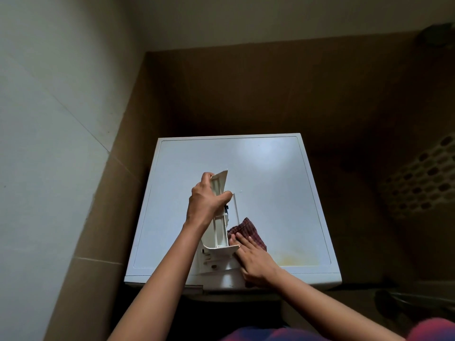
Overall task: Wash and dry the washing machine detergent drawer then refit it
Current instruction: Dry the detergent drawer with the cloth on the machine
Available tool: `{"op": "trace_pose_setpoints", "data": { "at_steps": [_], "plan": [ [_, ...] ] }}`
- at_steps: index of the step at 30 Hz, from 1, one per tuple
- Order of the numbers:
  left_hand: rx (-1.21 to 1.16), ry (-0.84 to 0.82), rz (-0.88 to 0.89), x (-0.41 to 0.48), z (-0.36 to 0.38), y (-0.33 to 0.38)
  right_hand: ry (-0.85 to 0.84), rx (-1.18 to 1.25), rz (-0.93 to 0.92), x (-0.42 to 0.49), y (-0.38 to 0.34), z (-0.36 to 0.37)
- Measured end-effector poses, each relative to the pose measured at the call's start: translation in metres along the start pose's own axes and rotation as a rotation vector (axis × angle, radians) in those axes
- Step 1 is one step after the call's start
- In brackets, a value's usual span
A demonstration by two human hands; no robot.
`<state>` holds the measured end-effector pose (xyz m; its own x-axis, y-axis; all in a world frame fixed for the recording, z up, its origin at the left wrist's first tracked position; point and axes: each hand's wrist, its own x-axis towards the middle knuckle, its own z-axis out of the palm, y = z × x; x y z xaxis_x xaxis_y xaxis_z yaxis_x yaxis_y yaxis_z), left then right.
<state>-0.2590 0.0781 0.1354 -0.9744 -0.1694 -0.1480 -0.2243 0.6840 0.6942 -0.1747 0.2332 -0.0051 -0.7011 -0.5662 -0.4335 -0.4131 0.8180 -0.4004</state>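
The white detergent drawer (219, 232) stands on its side above the top of the white washing machine (270, 183), its front panel toward me. My left hand (205, 200) grips the drawer's far end from the left. My right hand (256, 260) lies flat with fingers together, pressing a dark red checked cloth (248, 231) against the drawer's right side. Part of the cloth is hidden under that hand.
A pale wall runs along the left and brown tiled walls close in behind and beside the machine. A perforated basket (426, 178) sits at the right. A yellowish stain (290, 258) marks the machine top near its front right.
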Motion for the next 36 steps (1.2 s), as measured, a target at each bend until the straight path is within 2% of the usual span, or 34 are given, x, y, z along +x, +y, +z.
{"op": "trace_pose_setpoints", "data": {
  "at_steps": [5, 7, 10, 13, 17, 26, 29, 33, 36],
  "plan": [
    [0.022, 0.001, -0.003, -0.001, -0.002, -0.003, -0.057, -0.019, 0.015, -0.011, 0.001, 0.016],
    [0.023, 0.005, -0.017, 0.0, -0.005, -0.004, 0.022, -0.052, 0.058, -0.008, -0.004, 0.008],
    [0.028, -0.019, -0.005, 0.0, -0.007, -0.003, 0.012, -0.028, 0.078, 0.011, -0.008, -0.014],
    [0.043, -0.067, 0.034, 0.0, -0.005, -0.001, 0.075, -0.049, 0.158, 0.045, -0.007, -0.039],
    [0.038, -0.011, 0.009, 0.0, -0.004, -0.002, 0.035, -0.061, 0.156, 0.068, 0.001, -0.053],
    [-0.054, 0.002, -0.079, -0.004, -0.005, 0.001, 0.027, -0.087, 0.112, 0.012, -0.008, -0.016],
    [-0.088, 0.013, -0.098, -0.005, -0.006, 0.0, 0.091, -0.069, 0.11, -0.003, -0.013, 0.01],
    [-0.108, 0.028, -0.1, -0.005, -0.007, -0.004, 0.176, 0.084, 0.202, -0.016, -0.027, 0.027],
    [-0.129, 0.029, -0.116, -0.005, -0.007, -0.003, 0.134, 0.007, 0.24, -0.024, -0.037, 0.025]
  ]
}}
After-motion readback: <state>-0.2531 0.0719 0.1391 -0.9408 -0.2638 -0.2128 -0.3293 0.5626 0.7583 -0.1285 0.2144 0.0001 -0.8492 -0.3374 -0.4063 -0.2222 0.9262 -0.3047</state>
